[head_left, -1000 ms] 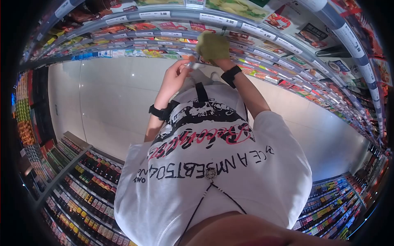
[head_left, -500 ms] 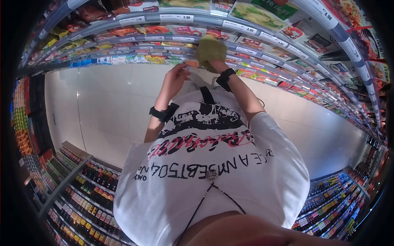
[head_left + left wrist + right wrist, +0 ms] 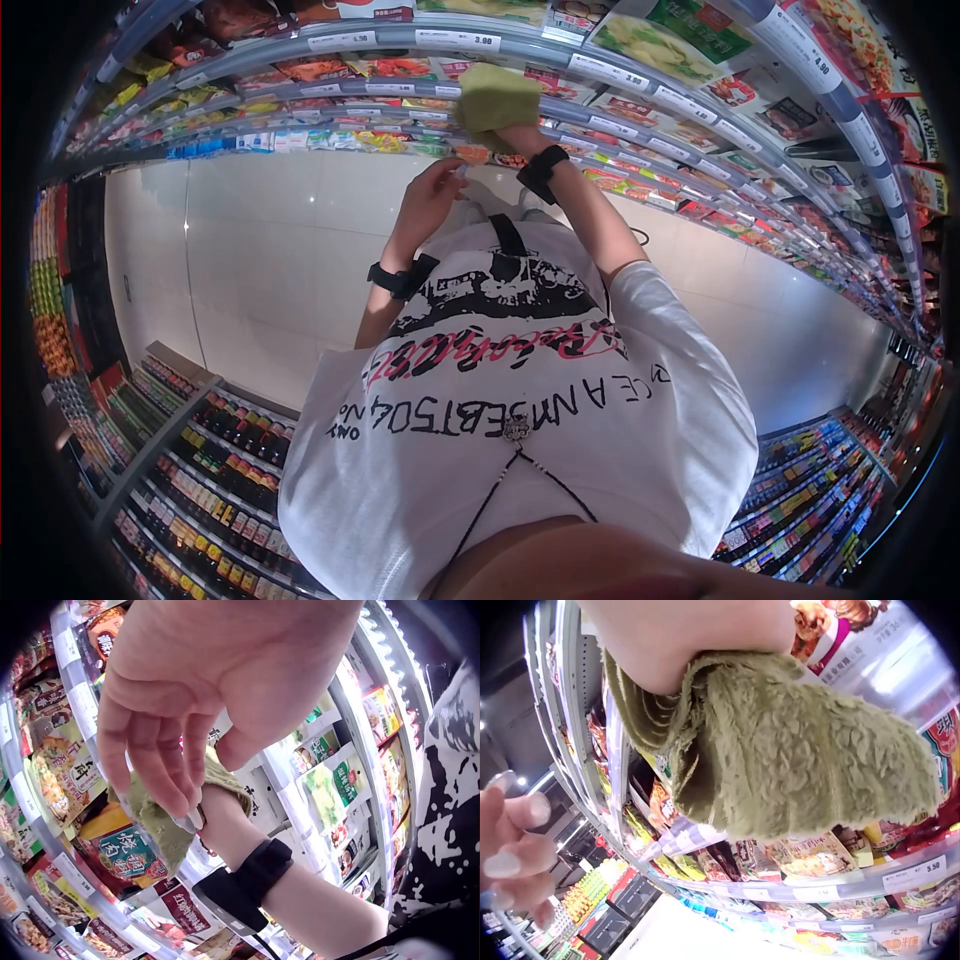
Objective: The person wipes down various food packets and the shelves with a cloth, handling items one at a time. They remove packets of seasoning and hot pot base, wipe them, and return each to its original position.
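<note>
A fuzzy green cloth (image 3: 500,100) is wrapped about my right hand (image 3: 682,637) and hides its fingers; in the head view it lies against the shelf fronts. In the right wrist view the cloth (image 3: 795,750) is folded, in front of packets and price labels. Lower and to the left in the head view, my left hand (image 3: 430,200) hangs in the air beside the shelves. Its fingers (image 3: 161,750) are loosely bent with long pale nails, holding nothing visible; in the left wrist view they overlap the cloth (image 3: 150,825).
Tiered shelves of food packets with price-label strips (image 3: 460,40) curve across the top and right. Pale floor tiles (image 3: 270,240) lie below. Behind the person stand bottle racks (image 3: 220,470) at lower left and more shelving (image 3: 800,490) at lower right.
My right hand and the cloth have shifted slightly left and up along the shelf fronts since half a second ago. My left hand has moved little, still away from the cloth.
</note>
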{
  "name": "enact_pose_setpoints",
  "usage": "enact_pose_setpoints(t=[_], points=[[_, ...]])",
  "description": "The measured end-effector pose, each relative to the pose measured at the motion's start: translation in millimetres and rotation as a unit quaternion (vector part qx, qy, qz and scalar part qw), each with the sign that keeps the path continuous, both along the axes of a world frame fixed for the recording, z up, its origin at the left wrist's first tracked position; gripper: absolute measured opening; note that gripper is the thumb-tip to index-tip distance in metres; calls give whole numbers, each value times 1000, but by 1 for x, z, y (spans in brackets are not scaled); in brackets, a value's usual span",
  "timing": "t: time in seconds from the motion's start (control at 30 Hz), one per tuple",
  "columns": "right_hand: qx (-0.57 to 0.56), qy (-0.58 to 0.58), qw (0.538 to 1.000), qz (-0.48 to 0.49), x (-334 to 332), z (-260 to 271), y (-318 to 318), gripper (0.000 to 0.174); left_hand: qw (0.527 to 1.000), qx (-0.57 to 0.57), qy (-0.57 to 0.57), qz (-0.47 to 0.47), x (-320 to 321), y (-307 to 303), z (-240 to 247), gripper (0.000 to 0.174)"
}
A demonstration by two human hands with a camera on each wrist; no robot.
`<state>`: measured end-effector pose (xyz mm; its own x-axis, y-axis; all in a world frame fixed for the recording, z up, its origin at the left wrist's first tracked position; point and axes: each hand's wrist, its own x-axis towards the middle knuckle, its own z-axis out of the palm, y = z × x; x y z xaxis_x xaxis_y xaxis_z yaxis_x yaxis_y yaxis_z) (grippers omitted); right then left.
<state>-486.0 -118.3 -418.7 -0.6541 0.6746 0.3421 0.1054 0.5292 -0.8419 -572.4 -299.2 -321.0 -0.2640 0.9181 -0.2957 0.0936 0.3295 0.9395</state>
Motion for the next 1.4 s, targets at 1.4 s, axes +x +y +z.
enact_pose_setpoints(t=[1.4], points=[[-513, 103, 852, 21, 146, 20, -66, 42, 987, -84, -123, -64, 23, 30, -56, 47]])
